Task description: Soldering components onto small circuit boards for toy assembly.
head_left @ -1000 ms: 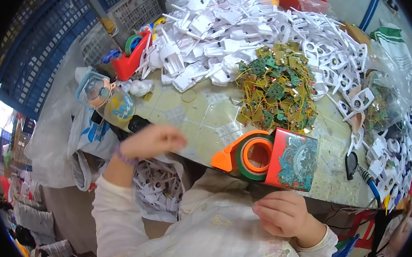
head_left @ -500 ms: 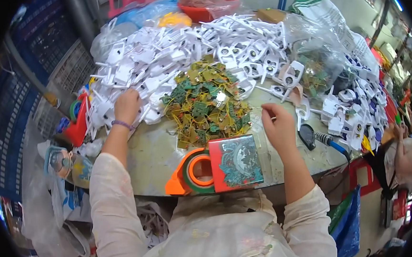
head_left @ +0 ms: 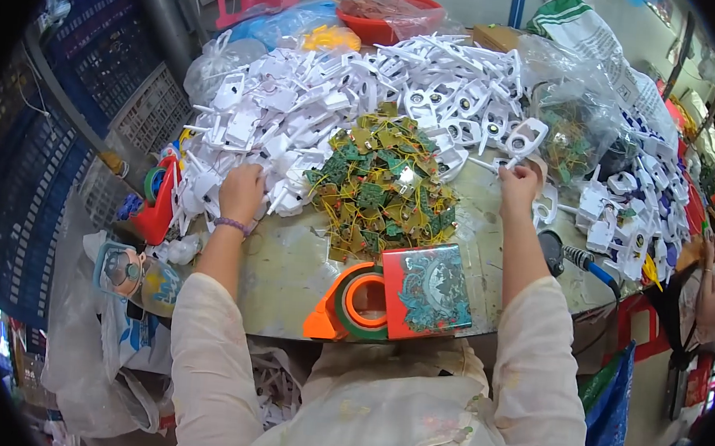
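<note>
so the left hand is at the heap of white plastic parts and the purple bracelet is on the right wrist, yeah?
Not quite: the purple bracelet is on the wrist of the left hand, as the head view shows. That hand is indeed at the heap of white plastic parts.

- The table (head_left: 277, 300) is viewed from head height, forward and down.
- The left hand (head_left: 242, 194) and right hand (head_left: 521, 189) are seen from near.
- Edges are bowed.
</note>
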### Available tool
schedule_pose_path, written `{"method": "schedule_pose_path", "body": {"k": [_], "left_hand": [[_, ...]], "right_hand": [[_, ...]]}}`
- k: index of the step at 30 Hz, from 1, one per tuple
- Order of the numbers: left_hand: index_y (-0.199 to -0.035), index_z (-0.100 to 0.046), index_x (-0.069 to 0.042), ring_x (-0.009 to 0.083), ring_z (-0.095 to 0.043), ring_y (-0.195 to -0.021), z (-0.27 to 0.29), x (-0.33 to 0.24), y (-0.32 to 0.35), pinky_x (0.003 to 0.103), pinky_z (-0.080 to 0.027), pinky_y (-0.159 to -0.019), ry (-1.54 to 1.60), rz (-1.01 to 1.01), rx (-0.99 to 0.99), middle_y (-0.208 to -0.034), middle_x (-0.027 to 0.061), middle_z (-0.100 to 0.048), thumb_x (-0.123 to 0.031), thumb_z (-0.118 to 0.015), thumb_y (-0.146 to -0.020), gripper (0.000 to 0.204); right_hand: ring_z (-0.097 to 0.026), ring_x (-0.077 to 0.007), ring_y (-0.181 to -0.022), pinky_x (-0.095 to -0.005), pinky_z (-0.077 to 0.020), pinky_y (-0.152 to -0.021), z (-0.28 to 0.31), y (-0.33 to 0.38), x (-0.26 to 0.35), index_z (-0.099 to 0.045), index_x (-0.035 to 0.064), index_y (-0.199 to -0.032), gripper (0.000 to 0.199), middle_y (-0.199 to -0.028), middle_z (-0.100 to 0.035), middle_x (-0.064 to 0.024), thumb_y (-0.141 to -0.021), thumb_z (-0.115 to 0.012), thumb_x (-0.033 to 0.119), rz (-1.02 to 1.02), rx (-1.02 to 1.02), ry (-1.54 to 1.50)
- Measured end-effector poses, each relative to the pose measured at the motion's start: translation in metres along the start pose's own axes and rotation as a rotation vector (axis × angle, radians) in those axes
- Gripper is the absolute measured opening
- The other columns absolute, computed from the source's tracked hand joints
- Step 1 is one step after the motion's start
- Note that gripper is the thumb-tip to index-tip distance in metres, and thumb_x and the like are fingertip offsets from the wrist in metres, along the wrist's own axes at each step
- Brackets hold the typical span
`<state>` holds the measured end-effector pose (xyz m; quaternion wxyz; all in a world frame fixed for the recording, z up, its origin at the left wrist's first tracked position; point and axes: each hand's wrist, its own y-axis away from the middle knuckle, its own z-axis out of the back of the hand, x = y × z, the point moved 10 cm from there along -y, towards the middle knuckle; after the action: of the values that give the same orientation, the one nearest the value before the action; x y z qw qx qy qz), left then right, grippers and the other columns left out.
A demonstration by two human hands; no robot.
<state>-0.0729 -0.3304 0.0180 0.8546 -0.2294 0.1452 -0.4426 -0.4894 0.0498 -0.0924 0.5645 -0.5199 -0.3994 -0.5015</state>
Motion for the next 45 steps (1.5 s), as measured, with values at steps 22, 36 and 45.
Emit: {"method": "schedule_pose_path", "body": {"k": [22,36,45], "left_hand": [[-0.137,-0.025,-0.001,0.0117,-0.061,-0.083,0.065,-0.124,0.210,0.024,-0.051,-0.071,1.479,0.628,0.437,-0.101,0.0087,-0.054,-0.001,-0.057,-0.087,0.059],[-0.106,-0.062,-0.004,0.0218,-0.058,-0.059,0.103,-0.168,0.171,0.032,-0.044,-0.051,0.616,0.240,0.250,-0.071,0.0071,-0.060,-0.017,-0.071,-0.079,0.031],[-0.109,-0.062,-0.003,0.0254,-0.061,-0.091,0.134,-0.185,0.102,0.032,-0.051,-0.074,0.937,0.005,-0.022,-0.105,0.0124,-0.062,-0.008,-0.072,-0.076,0.035]], "right_hand": [[-0.063,-0.0303,-0.090,-0.0359,-0.0508,-0.074,0.010,0.192,0.123,-0.058,0.0042,-0.090,0.015,-0.108,-0.063,-0.0105,-0.076,-0.055,0.000,1.119,0.748,0.633],[-0.060,-0.0264,-0.075,-0.0348,-0.0477,-0.064,-0.092,0.215,0.165,-0.068,0.0082,-0.085,0.010,-0.081,-0.059,-0.0081,-0.075,-0.069,0.006,1.093,1.078,0.475],[-0.058,-0.0105,-0.082,-0.0238,-0.0468,-0.072,-0.053,0.233,0.216,-0.066,0.0013,-0.093,0.014,-0.089,-0.060,-0.0024,-0.082,-0.062,-0.007,0.302,1.215,-0.493]]}}
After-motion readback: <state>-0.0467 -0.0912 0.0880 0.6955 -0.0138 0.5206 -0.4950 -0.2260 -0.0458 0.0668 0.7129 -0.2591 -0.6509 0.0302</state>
